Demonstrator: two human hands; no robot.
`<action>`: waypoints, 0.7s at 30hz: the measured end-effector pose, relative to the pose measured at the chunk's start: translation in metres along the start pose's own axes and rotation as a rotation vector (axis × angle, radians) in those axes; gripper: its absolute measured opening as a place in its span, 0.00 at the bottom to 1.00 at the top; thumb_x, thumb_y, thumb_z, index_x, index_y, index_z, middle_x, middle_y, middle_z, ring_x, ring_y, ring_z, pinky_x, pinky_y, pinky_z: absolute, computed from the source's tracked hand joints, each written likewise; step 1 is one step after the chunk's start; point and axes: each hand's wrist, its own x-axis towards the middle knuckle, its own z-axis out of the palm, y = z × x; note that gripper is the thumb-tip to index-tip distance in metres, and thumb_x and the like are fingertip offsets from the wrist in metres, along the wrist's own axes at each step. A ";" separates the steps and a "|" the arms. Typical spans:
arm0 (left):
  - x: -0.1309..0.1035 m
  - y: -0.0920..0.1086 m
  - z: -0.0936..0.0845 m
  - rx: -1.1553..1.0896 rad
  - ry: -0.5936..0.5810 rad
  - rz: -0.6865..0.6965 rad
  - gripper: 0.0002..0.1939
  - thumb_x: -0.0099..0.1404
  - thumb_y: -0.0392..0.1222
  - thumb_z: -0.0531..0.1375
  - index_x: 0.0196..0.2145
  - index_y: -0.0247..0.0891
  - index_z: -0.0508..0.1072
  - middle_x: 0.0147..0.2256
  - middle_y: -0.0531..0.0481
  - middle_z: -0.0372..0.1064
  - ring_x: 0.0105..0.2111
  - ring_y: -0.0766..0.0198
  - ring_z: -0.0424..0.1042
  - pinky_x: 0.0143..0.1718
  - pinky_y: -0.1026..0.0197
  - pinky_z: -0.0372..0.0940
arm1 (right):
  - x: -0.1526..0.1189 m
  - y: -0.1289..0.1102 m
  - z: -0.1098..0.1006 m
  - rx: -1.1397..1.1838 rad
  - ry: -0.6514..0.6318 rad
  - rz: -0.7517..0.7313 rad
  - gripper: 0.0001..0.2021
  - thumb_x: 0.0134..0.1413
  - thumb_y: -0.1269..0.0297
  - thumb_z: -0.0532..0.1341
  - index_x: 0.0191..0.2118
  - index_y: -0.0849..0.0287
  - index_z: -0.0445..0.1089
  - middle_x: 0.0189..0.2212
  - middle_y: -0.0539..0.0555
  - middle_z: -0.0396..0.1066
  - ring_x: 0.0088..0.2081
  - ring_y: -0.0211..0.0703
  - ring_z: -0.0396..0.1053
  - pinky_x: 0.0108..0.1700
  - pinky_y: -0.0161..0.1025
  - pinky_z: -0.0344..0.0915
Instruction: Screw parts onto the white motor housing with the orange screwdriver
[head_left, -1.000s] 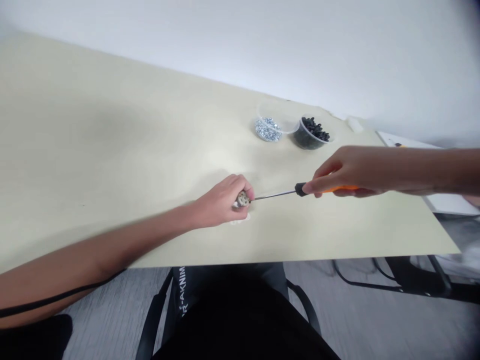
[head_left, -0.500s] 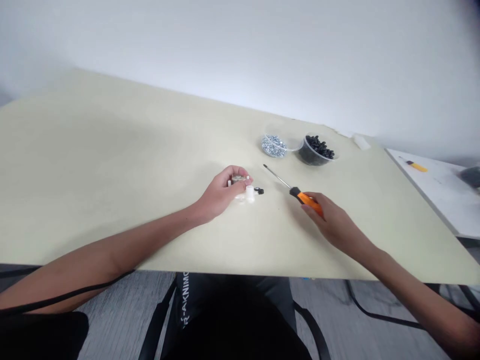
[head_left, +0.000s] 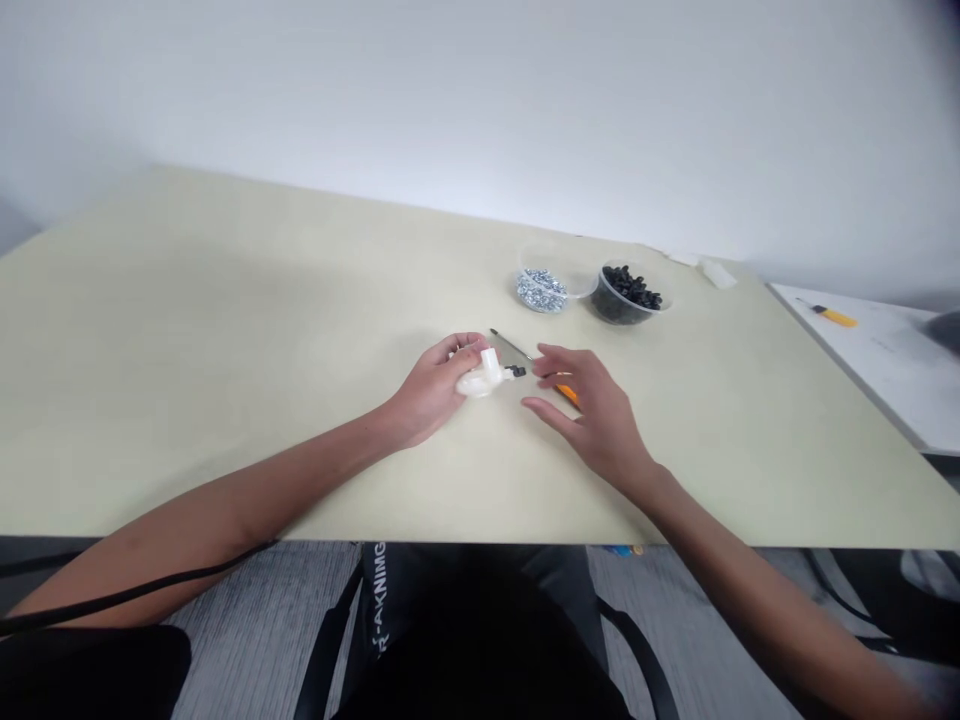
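My left hand (head_left: 436,383) is closed around a white plastic part (head_left: 480,380) with a short upright tube. A small black piece (head_left: 516,371) sticks out from the right side of that part. To its right, my right hand (head_left: 589,405) has its fingers spread and nothing in its grasp. A screwdriver (head_left: 566,392) with an orange and black handle lies on the table behind the right fingers, its tip pointing up and left. Those fingers hide part of the handle.
Behind the hands stand a clear tub of small silvery screws (head_left: 541,290) and a clear tub of black pieces (head_left: 628,296). On a white surface (head_left: 892,375) to the right lies a yellow-handled tool (head_left: 834,316). The table's front edge runs just before my lap.
My right hand has let go of the screwdriver and moved left towards the white part. The screwdriver now rests on the table. My left hand has turned the white part, showing more of its body.
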 end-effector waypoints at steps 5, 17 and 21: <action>-0.001 -0.002 -0.001 -0.005 -0.073 0.004 0.06 0.64 0.40 0.60 0.37 0.37 0.67 0.36 0.51 0.67 0.36 0.68 0.67 0.40 0.63 0.60 | 0.012 -0.012 0.016 0.226 0.014 -0.120 0.14 0.57 0.58 0.62 0.49 0.52 0.68 0.43 0.52 0.69 0.41 0.38 0.70 0.47 0.40 0.70; -0.001 0.009 -0.001 0.060 -0.152 -0.063 0.06 0.65 0.41 0.59 0.36 0.37 0.67 0.37 0.50 0.68 0.36 0.66 0.68 0.39 0.62 0.60 | 0.015 -0.002 0.018 0.525 -0.050 0.056 0.12 0.53 0.57 0.65 0.43 0.54 0.72 0.40 0.52 0.73 0.39 0.40 0.72 0.43 0.40 0.71; 0.001 0.009 -0.003 0.058 -0.120 -0.033 0.07 0.66 0.43 0.59 0.36 0.37 0.67 0.37 0.50 0.68 0.36 0.66 0.69 0.39 0.61 0.61 | 0.014 -0.003 0.024 0.702 -0.004 0.172 0.12 0.54 0.59 0.65 0.43 0.56 0.70 0.34 0.51 0.75 0.38 0.41 0.75 0.45 0.41 0.71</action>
